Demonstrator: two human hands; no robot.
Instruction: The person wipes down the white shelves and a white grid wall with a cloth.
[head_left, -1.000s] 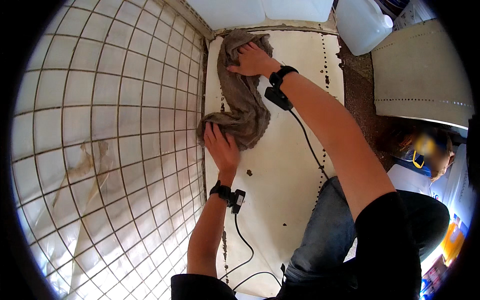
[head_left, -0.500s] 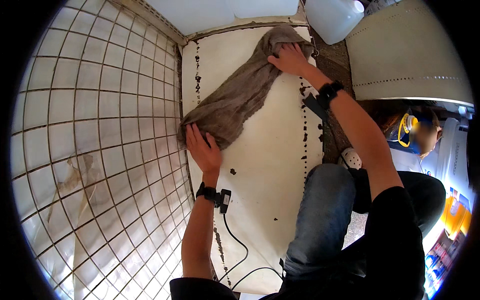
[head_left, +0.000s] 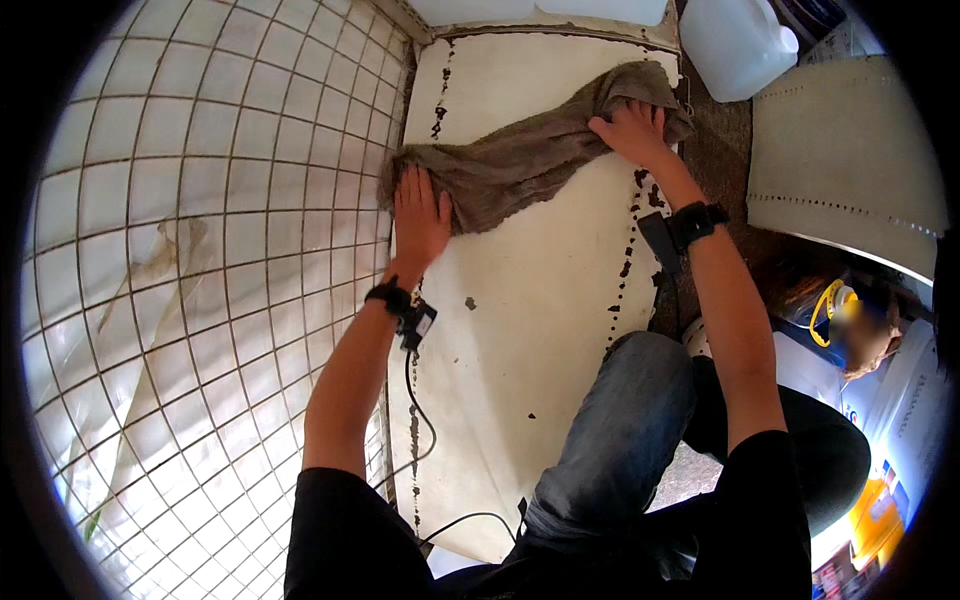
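A grey-brown cloth (head_left: 520,160) lies wrinkled and stretched across the far part of a cream-coloured panel (head_left: 530,290). My left hand (head_left: 421,222) rests on the cloth's left end, fingers extended and lying flat, close beside the wire grid. On the right end, near the panel's right edge, my right hand (head_left: 636,136) presses down with its fingers spread. Neither hand is wrapped round the fabric. Both wrists wear black straps with small devices. Rusty lines of chipped holes run along both sides of the panel.
A wire grid (head_left: 240,210) with translucent sheeting behind it rises along the left. A whitish plastic jug (head_left: 735,50) stands at the far right, beside a perforated metal panel (head_left: 850,170). My bent knee (head_left: 640,370) is over the panel's near right. A black cable (head_left: 428,405) trails from my left wrist.
My left hand has pushed the cloth's left end farther away along the grid, so the cloth lies more nearly crosswise. My right hand stays on the other end. The view has shifted.
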